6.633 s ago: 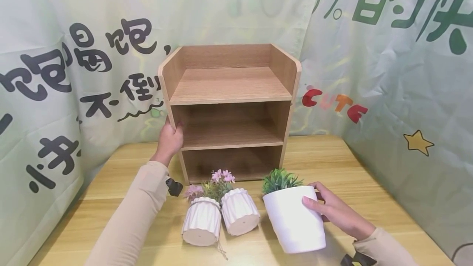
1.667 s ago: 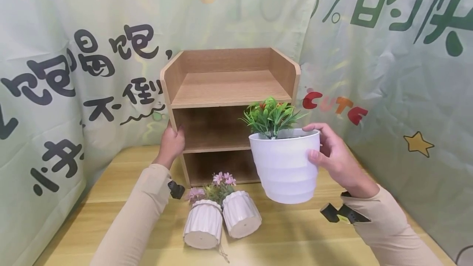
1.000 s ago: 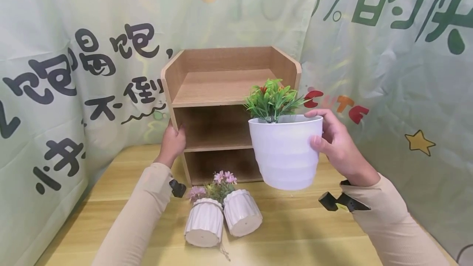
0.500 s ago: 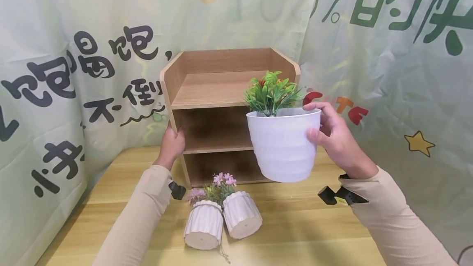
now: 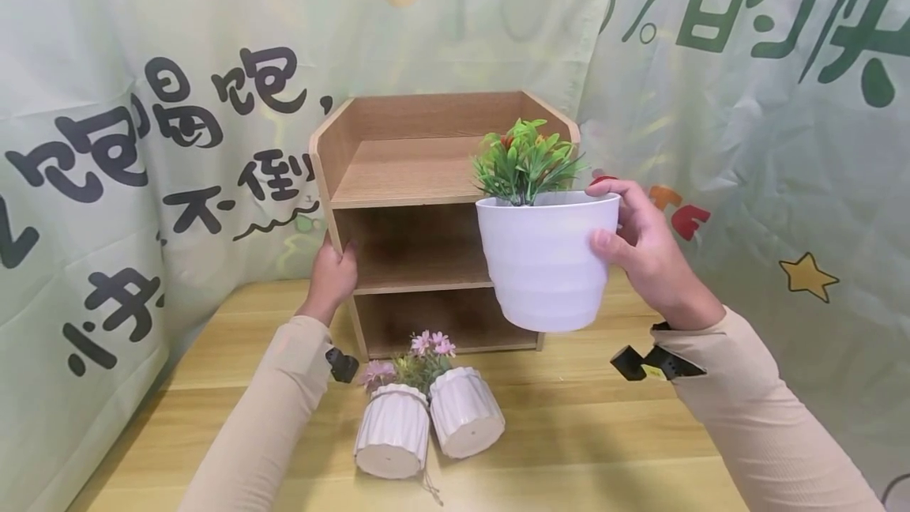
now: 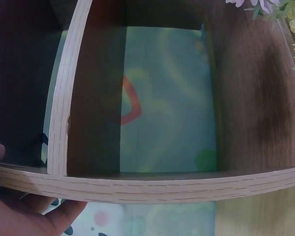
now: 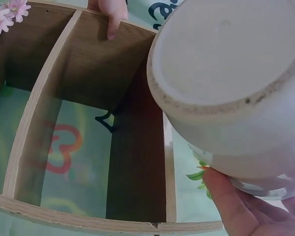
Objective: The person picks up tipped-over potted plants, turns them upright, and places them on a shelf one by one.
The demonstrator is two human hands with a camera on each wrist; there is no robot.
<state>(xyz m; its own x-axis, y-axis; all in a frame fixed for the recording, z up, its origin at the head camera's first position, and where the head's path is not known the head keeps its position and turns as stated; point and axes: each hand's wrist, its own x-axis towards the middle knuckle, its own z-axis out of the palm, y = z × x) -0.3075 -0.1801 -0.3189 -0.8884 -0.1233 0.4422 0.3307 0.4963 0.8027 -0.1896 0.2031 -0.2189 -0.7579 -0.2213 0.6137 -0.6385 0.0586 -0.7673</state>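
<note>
In the head view my right hand (image 5: 650, 255) holds a white potted plant (image 5: 547, 263) by the right side of its rim, thumb outside the wall. The plant has green leaves with a little red, and is upright, raised in front of the wooden shelf (image 5: 408, 168). From the right wrist view, the pot's round underside (image 7: 226, 54) shows large beside the shelf's compartments. My left hand (image 5: 332, 279) grips the shelf's left side panel at middle height, thumb inside and fingers behind. In the left wrist view those fingers (image 6: 64, 216) curve around the panel's edge.
Two small white fluted pots (image 5: 392, 429) with pink flowers (image 5: 430, 344) lie tipped in front of the shelf, bases facing me. A thin string (image 5: 431, 488) trails from them on the wooden table (image 5: 604, 449). Printed curtains (image 5: 768, 156) hang behind and at both sides.
Over the earlier frames my right hand has raised the potted plant from near the tabletop to the level of the upper shelves, still rising slightly. The left hand keeps its grip on the shelf.
</note>
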